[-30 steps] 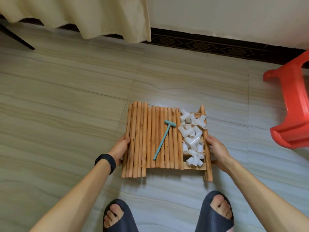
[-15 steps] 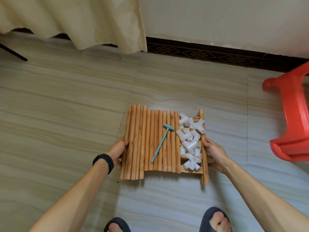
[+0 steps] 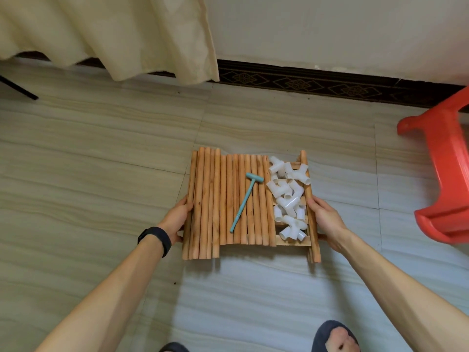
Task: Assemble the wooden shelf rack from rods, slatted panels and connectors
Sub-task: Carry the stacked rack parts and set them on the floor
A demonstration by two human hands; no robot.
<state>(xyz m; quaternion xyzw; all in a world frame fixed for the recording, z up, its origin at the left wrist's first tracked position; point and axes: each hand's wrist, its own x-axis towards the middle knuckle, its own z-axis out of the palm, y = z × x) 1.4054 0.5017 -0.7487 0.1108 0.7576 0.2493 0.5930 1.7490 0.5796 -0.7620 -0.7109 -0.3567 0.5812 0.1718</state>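
A slatted wooden panel serves as a tray just above the tiled floor and casts a shadow below it. Several wooden rods lie side by side across its left and middle. A small teal hammer rests diagonally on the rods. A heap of white plastic connectors fills the right part, bounded by one more rod. My left hand grips the panel's left edge, thumb against the outermost rod. My right hand grips the right edge the same way.
A red plastic stool lies tipped at the right. A cream curtain hangs at the back left above a dark patterned baseboard. A thin black leg shows far left. My slippered foot is at the bottom edge.
The loaded panel has moved forward, away from my feet, with both hands still gripping its sides. My feet have slid toward the bottom of the view.
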